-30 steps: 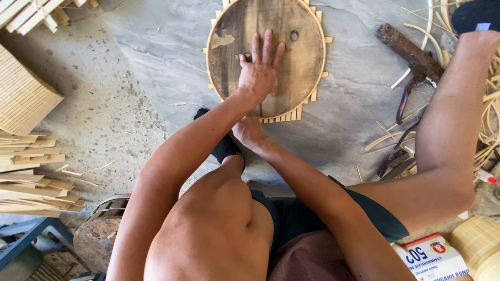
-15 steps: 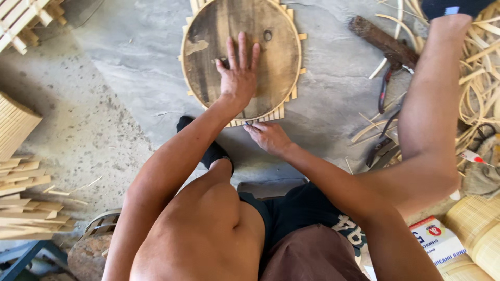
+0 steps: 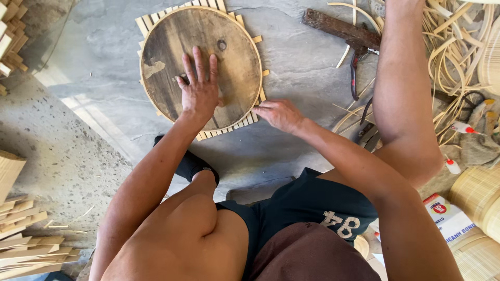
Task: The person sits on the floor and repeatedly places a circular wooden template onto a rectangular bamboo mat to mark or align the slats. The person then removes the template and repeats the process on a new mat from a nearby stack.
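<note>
Hands apart: left hand (image 3: 199, 93) flat w/ fingers spread, pressing on round wooden disc (image 3: 172, 47); right hand (image 3: 280, 113) pinches slat ends at disc's near-right edge. Disc sits on bamboo slat mat (image 3: 225, 130) on concrete floor (image 3: 307, 67). Pliers (image 3: 355, 73) & bamboo strips (image 3: 453, 47) lie toward floor's right side.

Grey stone floor (image 3: 312, 67) in daylight, rougher concrete (image 3: 57, 156) at left, cane strips (image 3: 453, 57) heaped at right.
</note>
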